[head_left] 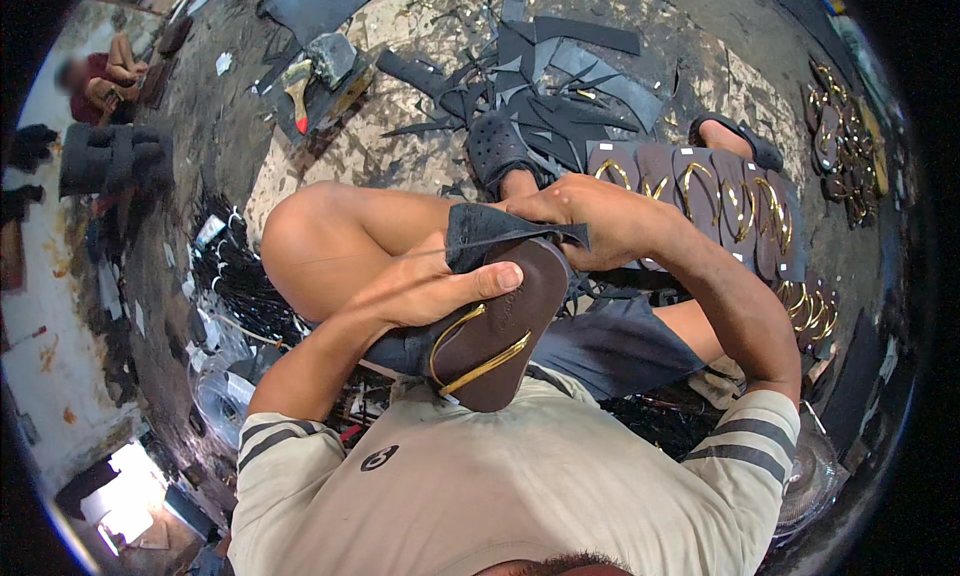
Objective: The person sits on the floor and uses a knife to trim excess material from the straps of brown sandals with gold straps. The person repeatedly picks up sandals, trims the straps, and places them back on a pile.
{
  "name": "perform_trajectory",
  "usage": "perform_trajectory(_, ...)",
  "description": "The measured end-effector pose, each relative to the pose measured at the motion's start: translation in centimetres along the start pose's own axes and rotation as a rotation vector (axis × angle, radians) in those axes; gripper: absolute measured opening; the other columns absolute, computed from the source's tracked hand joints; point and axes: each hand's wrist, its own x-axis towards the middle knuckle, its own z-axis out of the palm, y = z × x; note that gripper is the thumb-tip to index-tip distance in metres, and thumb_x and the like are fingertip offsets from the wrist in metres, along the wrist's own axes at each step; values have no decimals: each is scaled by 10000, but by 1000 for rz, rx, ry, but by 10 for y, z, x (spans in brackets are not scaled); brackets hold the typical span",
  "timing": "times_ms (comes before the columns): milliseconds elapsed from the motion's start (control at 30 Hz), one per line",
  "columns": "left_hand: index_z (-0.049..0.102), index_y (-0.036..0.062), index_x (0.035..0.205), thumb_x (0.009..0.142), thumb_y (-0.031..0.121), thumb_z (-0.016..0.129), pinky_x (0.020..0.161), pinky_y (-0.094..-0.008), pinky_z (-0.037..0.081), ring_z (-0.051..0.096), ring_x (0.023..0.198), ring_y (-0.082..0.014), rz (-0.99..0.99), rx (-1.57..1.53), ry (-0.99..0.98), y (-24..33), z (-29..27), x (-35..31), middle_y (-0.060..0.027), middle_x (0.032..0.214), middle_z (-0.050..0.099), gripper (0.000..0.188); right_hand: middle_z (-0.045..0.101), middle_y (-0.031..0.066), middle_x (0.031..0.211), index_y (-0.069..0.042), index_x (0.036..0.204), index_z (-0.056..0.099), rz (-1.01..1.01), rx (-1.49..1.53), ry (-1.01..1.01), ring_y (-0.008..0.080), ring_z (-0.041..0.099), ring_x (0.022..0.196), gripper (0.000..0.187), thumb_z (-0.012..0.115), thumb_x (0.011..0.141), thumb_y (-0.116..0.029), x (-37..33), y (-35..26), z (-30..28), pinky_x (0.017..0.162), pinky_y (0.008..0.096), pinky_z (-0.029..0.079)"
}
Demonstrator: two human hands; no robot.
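Note:
A brown flip-flop [510, 321] with thin gold straps is held tilted over my lap, close to my chest. My left hand [425, 291] grips it from the left, thumb pressed on the footbed and fingers hidden beneath. A piece of black sheet [480, 231] sticks out past the sole's far edge, its right end narrowing to a point near my right hand. My right hand [595, 216] is closed at that far edge, its fingers curled and partly hidden. I cannot make out what sits inside its grip.
Several finished brown flip-flops [690, 191] lie in a row at the right, with more piled [840, 146] farther right. Black offcuts [530, 96] litter the floor ahead. A red-handled brush [298, 96] lies at the far left. Another person [100, 81] sits farther back.

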Motion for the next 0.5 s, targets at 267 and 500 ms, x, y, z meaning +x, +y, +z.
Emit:
perform_trajectory(267,517,-2,1330,1006,459,491,973,-332,460,560,1136,-192,127,347,-173,-3,-26,6,-141,1230,600,564,645,207,1152,-33,1258,568,-45,-13,267,373,629,1061,575,662,692,-8,-43,12,4,902,422,495)
perform_trajectory(500,154,87,1543,563,933,546,1122,-636,264,297,1421,-378,970,-893,-256,-11,-15,1,-166,1562,278,1352,658,181,1125,36,1244,545,210,294,1231,234,667,939,445,567,809,-53,-65,87,108,809,348,521)
